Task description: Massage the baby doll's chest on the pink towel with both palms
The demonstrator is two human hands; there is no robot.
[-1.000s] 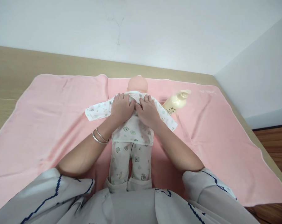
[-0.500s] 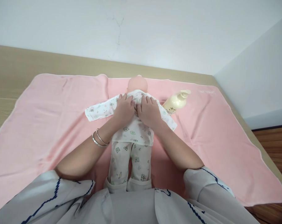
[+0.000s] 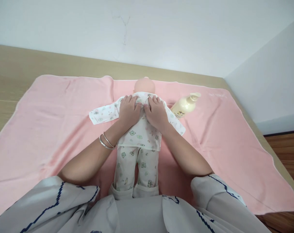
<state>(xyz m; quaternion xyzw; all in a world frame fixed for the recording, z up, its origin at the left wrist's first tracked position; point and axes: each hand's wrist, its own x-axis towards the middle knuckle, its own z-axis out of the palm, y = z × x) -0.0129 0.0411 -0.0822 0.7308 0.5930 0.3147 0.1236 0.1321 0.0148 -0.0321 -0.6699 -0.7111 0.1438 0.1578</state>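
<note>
On the pink, white-edged cloth [image 3: 222,145], a pink-headed, white-clad doll [image 3: 140,139] lies lengthwise, presumably for even reach. Left hand [image 3: 130,111] and right hand [image 3: 157,113] rest on its upper body, fingers extended, unclamped.

Shirt [image 3: 140,138] — smooth matt cloth; bottle [image 3: 185,105] — glossy plastic.

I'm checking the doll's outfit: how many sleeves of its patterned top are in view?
2. One sleeve stretches over the pink cloth, left of the left hand; the other sleeve slants out right of the right hand, near the pump bottle. No others seem hidden.
</note>
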